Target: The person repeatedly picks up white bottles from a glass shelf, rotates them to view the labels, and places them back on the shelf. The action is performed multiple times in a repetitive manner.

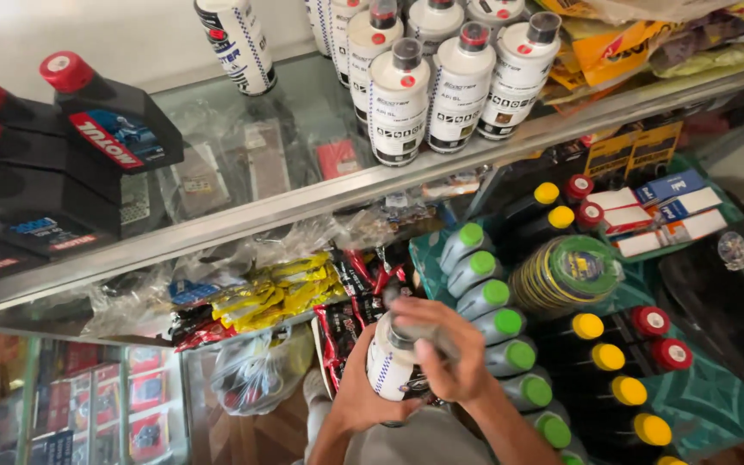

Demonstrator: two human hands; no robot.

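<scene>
Plainly, both hands: wrapped together on one white bottle (pixel 392 366), held low in the view, close to the body.
Left hand (pixel 356 392): cups the bottle's lower body from the left; its fingers are hidden behind the bottle.
Right hand (pixel 449 357): closed over the neck and upper body, so the cap cannot be made out; only a dark bit shows above the knuckles.
White bottle: tilted, its base hidden by the palms, its label half covered.
Just right of the hands: a row of grey bottles with green caps (pixel 501 323), the nearest ones partly behind the right forearm, the lowest cut off by the frame edge.
Further right: dark bottles with yellow caps (pixel 606 356) and red caps (pixel 653 322); their bodies are lost in shadow.
Above the hands: red and yellow packets (pixel 277 293) in clear wrap, hard to tell apart, lying under a glass shelf (pixel 217 226).
On the shelf, well above the hands: white bottles with dark caps (pixel 458 82), the back ones cut off at the top edge.
Up and left: black jugs with red caps (pixel 105 120), partly out of frame.
Below left of the hands: a clear plastic bag (pixel 256 375), its contents unclear.
</scene>
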